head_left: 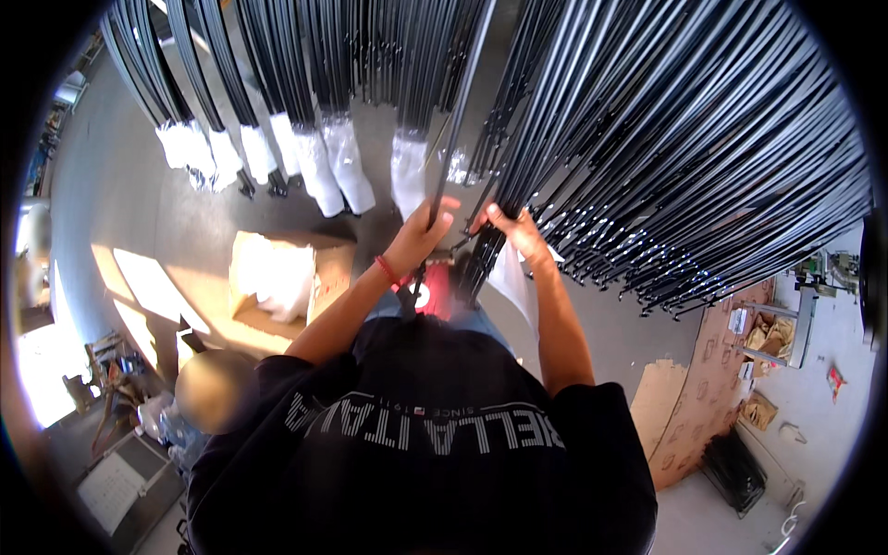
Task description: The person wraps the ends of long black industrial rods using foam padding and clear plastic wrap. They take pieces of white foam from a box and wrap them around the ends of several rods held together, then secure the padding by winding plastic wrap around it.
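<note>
Long thin black cables hang in dense rows from the upper edge. My left hand (421,240), with a red bracelet at its wrist, is closed around a single black cable (452,153) that runs up out of view. Close beside it, my right hand (521,233) grips a bundle of black cables (520,176), its thumb across the front and its other fingers partly hidden. The bundle's lower ends (479,268) reach down in front of my body. A thin white sheet or bag (514,285) hangs below my right hand, against the bundle.
Bundles at the left have white plastic wraps (319,176) over their lower ends. On the floor stands an open cardboard box (331,276) with white plastic inside. Loose cable ends (638,264) fan out at the right. Brown cardboard (689,398) lies by the right wall.
</note>
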Tool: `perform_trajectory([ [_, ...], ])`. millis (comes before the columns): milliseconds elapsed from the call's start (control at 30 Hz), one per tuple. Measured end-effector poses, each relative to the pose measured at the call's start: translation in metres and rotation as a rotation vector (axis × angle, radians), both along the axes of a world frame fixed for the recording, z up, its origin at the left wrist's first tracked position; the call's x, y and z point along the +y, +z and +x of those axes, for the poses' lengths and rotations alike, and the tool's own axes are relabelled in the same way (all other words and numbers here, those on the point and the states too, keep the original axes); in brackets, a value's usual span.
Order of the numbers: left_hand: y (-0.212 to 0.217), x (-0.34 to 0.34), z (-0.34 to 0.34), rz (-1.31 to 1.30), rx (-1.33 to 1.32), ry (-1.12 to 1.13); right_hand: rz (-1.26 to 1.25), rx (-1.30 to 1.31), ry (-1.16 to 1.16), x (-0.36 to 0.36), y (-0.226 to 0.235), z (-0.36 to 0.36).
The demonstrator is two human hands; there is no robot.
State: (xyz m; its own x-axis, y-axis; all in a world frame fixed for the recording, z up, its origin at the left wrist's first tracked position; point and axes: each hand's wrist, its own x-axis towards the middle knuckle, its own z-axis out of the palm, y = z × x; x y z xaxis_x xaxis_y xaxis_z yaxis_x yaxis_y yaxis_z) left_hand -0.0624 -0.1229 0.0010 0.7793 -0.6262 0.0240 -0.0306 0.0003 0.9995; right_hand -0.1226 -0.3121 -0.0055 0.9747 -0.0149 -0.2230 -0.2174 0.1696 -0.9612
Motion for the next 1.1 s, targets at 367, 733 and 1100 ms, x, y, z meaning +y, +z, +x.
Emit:
perform_trajectory([
  [367,0.023,-0.014,-0.018,-0.187,0.198,0.316,0.019,-0.066,-0.468,0.019,-0.007,-0.023],
  [733,0.047,-0.006,-0.001,-0.058,0.012,0.225,0.027,-0.095,-0.345,0.023,0.013,-0.024],
  [1100,-0.026,-0.023,0.014,-0.241,0.237,-0.266,-0.047,-0.101,-0.176,0.023,0.009,-0.008],
])
